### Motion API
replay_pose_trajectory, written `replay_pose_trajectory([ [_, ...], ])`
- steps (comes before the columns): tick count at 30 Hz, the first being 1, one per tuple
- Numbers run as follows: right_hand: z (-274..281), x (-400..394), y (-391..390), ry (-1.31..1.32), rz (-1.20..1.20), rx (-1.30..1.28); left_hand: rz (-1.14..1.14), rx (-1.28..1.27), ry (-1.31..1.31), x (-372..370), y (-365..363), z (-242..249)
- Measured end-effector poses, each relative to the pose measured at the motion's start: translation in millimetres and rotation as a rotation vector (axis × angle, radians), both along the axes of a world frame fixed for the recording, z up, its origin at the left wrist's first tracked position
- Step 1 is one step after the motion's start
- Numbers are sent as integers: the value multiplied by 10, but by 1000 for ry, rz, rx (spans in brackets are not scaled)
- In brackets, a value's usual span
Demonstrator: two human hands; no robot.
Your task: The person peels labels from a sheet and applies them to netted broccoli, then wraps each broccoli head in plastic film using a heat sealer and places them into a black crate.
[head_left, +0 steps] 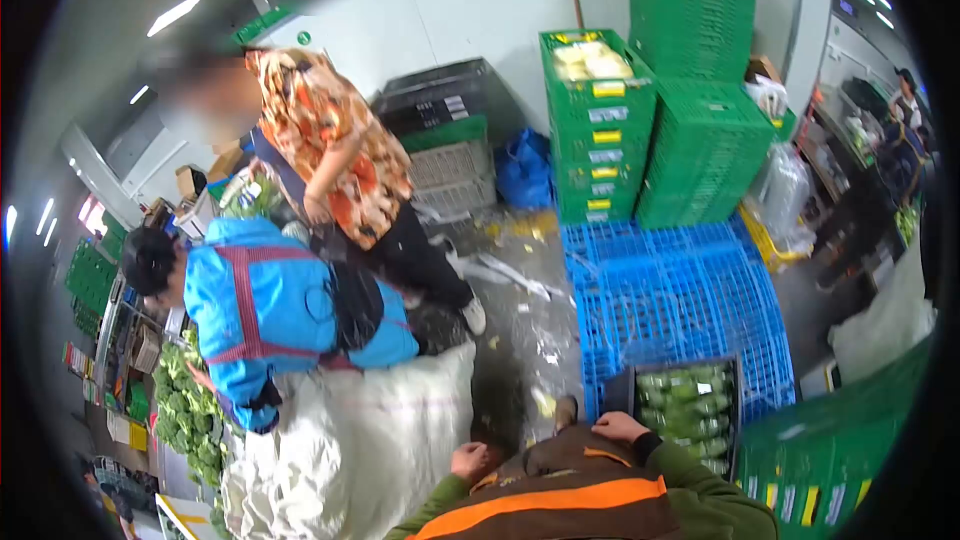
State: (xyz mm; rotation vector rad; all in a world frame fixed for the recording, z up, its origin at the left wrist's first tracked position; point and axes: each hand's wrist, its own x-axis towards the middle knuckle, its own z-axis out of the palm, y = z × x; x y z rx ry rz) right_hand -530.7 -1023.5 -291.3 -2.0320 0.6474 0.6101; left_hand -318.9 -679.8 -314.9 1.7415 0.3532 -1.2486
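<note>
1. Head view: left hand (pixel 470 461) and right hand (pixel 621 427) are apart, either side of the brown apron (pixel 560 458); I cannot tell whether either grips anything.
2. Just beside the right hand, the black crate (pixel 619 390) holds wrapped green vegetables (pixel 685 405).
3. A white sack (pixel 365 430) lies near the left hand.

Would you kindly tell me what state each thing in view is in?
Black crate: open, holding packed green vegetables
Blue plastic pallet: lying flat
Green crate with pale produce: open, stacked on others
White woven sack: lying, creased
Broccoli: heaped, unbagged
Ceiling light: lit
Left hand: fingers curled
Right hand: fingers curled
</note>
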Motion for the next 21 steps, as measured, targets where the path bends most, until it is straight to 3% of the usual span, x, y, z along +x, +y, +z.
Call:
replay_pose_trajectory([
  [2, 20, 491, -324, -62, -77, -16, 58, -19, -69, 550, -199, -36],
  [6, -167, 1551, -969, -138, 23, -35, 287, 81, -147, 1116, -487, -108],
  [9, 156, 2495, -1297, -269, 32, 133, 334, 158, -124, 1338, -683, -374],
  [11, 245, 3013, -1667, -205, 102, 231, 334, 209, -53, 1501, -963, -391],
  [13, -11, 3534, -2006, -129, 91, 263, 312, 238, -28, 1738, -1216, -679],
  [14, -244, 3706, -2246, -163, 185, 82, 103, 308, -155, 1934, -1356, -740],
  [15, -312, 3870, -2455, -163, 207, 81, -111, 378, -280, 2168, -1492, -786],
  [16, -346, 4041, -2647, -151, 221, -4, -117, 369, -214, 2453, -1666, -881],
  [18, -441, 4454, -2978, -151, 241, -93, -157, 276, -377, 3055, -1988, -1159],
  [20, -573, 4663, -3345, 87, -57, 74, -216, 287, -387, 3824, -2525, -860],
  [21, -501, 4881, -3478, 99, -29, 66, -199, 232, -558, 4167, -2766, -876],
])
